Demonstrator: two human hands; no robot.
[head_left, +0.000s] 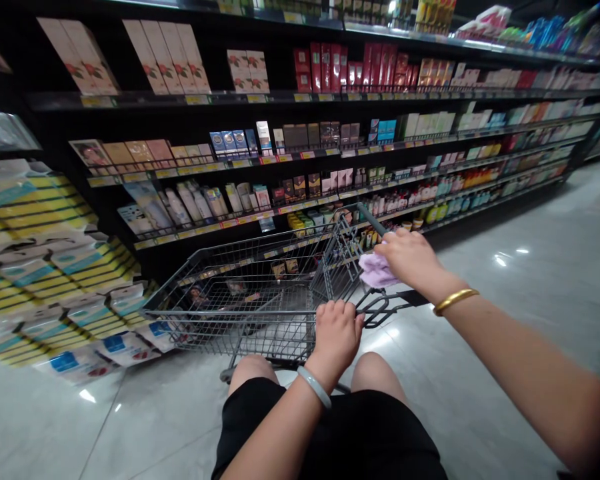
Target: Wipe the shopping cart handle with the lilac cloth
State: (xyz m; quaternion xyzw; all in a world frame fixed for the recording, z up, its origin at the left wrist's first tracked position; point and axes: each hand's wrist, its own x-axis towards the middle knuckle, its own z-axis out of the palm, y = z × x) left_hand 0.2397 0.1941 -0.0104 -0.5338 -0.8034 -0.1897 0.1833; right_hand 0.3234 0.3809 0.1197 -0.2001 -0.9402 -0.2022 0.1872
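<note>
Left hand (336, 331) grips cart (260, 293); right hand (409, 257) presses cloth (376, 270).

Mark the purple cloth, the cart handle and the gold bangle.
purple cloth (377, 270): head view, middle of the bunched fabric.
cart handle (370, 219): head view, bare far end.
gold bangle (455, 300): head view, top of the band.

Cart (260, 293): grey wire, upright on the floor (530, 280).
Cloth (375, 270): lilac, crumpled, against the cart's handle (370, 219).
</note>
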